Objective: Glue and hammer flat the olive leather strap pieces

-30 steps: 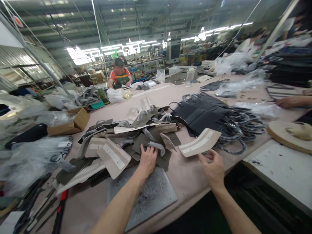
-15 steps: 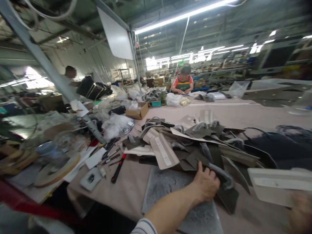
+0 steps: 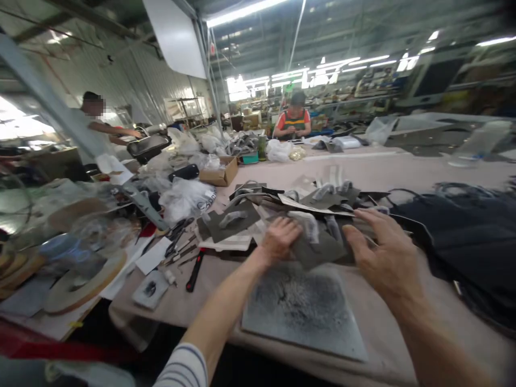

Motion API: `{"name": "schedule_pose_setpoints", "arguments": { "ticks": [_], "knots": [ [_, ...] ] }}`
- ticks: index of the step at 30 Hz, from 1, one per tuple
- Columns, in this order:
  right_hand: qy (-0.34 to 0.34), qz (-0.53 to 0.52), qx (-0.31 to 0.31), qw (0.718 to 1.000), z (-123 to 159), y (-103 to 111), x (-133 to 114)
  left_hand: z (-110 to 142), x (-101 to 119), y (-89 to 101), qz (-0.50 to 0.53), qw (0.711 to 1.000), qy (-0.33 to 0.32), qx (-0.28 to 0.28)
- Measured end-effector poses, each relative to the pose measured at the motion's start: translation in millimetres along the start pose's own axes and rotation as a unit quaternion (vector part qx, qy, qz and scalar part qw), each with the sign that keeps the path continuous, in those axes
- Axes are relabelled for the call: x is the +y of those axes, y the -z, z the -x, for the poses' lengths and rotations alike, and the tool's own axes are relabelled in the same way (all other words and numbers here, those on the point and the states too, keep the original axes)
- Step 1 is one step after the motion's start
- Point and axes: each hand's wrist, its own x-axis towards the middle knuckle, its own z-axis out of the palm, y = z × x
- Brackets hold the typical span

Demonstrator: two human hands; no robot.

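My left hand [image 3: 282,236] has its fingers curled on a dark grey flat panel [image 3: 320,250] with a pale, film-wrapped handle [image 3: 309,226]. My right hand [image 3: 381,247] is at the right part of the heap, thumb and fingers spread, with nothing plainly gripped. Around both hands lies a heap of similar grey panels, some showing pale undersides; another panel with a wrapped handle [image 3: 234,219] rests left of my left hand. Below the heap a scuffed grey slab [image 3: 302,312] lies flat on the cloth-covered table [image 3: 226,287].
A red-and-black handled tool [image 3: 195,270] and several small tools lie to the left. Dark bags [image 3: 471,242] sit at the right. A cardboard box [image 3: 220,171] and plastic bags stand behind. One person [image 3: 296,121] sits across the table; another person [image 3: 97,121] stands at far left.
My left hand has shifted left along the heap. My right hand has come in from the right edge to the heap, and the pale panel beside it is gone from there.
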Motion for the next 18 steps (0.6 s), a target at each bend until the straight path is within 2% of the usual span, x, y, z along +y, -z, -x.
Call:
{"name": "schedule_pose_setpoints", "arguments": {
  "ticks": [3,5,7,9,12,14,16,18],
  "knots": [
    [-0.032,0.015,-0.055,0.998,45.9,-16.0,23.3,20.7,-59.1,0.7,-0.021,0.995,0.086,-0.041],
    [-0.053,0.044,-0.099,0.993,80.8,-32.2,35.5,29.8,-78.8,-5.9,-0.048,0.987,0.144,-0.059],
    [-0.073,0.081,-0.140,0.984,111.8,-46.4,42.9,33.9,-80.7,-16.7,-0.079,0.976,0.182,-0.091],
    [-0.088,0.106,-0.161,0.977,132.7,-54.6,47.7,33.4,-70.9,-29.5,-0.109,0.962,0.206,-0.140],
    [-0.096,0.104,-0.121,0.983,141.3,-52.2,57.6,26.4,-56.0,-39.2,-0.122,0.944,0.247,-0.181],
    [-0.103,0.104,-0.055,0.988,136.7,-42.2,69.8,19.4,-54.7,-32.6,-0.083,0.942,0.261,-0.194],
    [-0.120,0.118,0.002,0.986,130.3,-29.6,87.8,13.9,-58.0,-17.7,-0.021,0.942,0.257,-0.215],
    [-0.145,0.147,0.027,0.978,125.5,-18.3,109.7,14.4,-57.8,-1.0,0.024,0.944,0.242,-0.222]
  ]
}}
